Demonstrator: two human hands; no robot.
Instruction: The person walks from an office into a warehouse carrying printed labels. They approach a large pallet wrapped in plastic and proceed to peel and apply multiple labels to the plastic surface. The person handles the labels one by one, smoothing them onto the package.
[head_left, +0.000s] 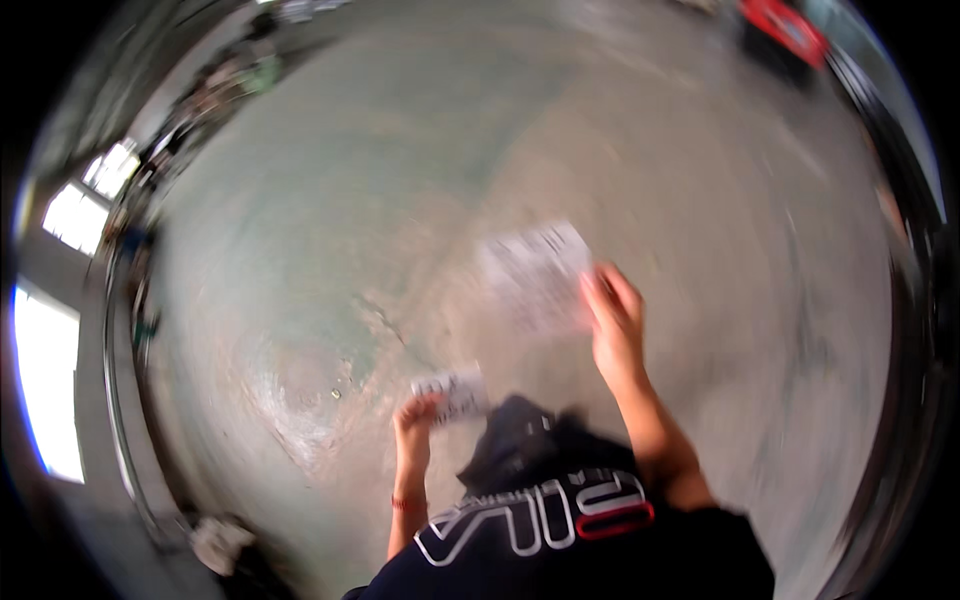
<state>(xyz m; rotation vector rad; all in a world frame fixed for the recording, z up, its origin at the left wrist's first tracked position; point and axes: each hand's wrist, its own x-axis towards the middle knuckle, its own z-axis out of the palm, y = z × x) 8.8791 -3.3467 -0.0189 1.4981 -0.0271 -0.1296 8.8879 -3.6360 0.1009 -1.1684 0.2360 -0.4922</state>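
Observation:
The picture is blurred by motion. My right hand [612, 318] is raised in front of me and grips the right edge of a white printed sheet of paper [532, 272]. Lower and closer to my body, my left hand [415, 420] holds a smaller white printed slip [455, 392] by its left end. A thin red band sits on my left wrist. My dark shirt fills the lower middle of the view. Below both hands lies a bare grey concrete floor [400, 200].
Bright windows [60, 330] run along the left rim. A cluttered row of objects stands at the upper left wall. A red object [785, 28] sits at the upper right. A pale bundle [220, 540] lies on the floor at lower left.

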